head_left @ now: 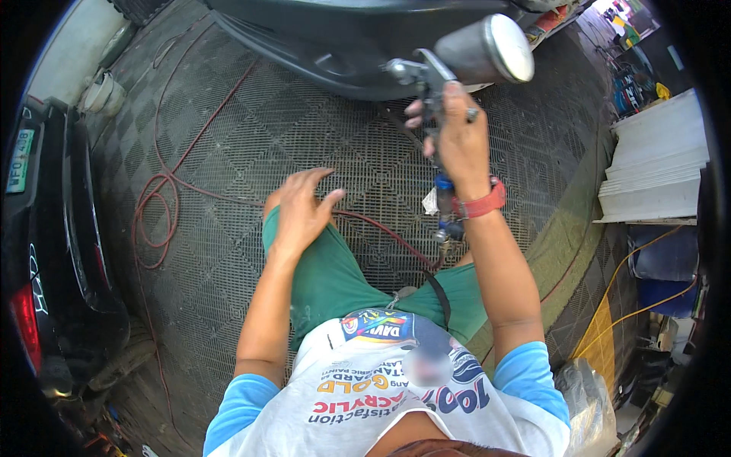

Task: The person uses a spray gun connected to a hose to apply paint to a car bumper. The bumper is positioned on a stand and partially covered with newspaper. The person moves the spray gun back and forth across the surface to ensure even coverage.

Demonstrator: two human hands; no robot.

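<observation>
My right hand [463,148], with a red wristband, is wrapped round the handle of a spray gun [474,55], its silvery cup tilted to the upper right. The gun is held up close to a dark grey car bumper [327,57]; whether they touch I cannot tell. Below the grip, a blue fitting joins a red air hose [381,228] that runs between my legs and off to the left. My left hand [301,209] lies over my left knee, holding nothing, its fingers stretched out and thumb apart.
A black car [65,251] stands along the left side. The floor is dark grated tile [221,137], with hose loops on it. Stacked white panels [655,164] and a yellow cord [613,293] are at right. A white bucket [104,95] sits at the far left.
</observation>
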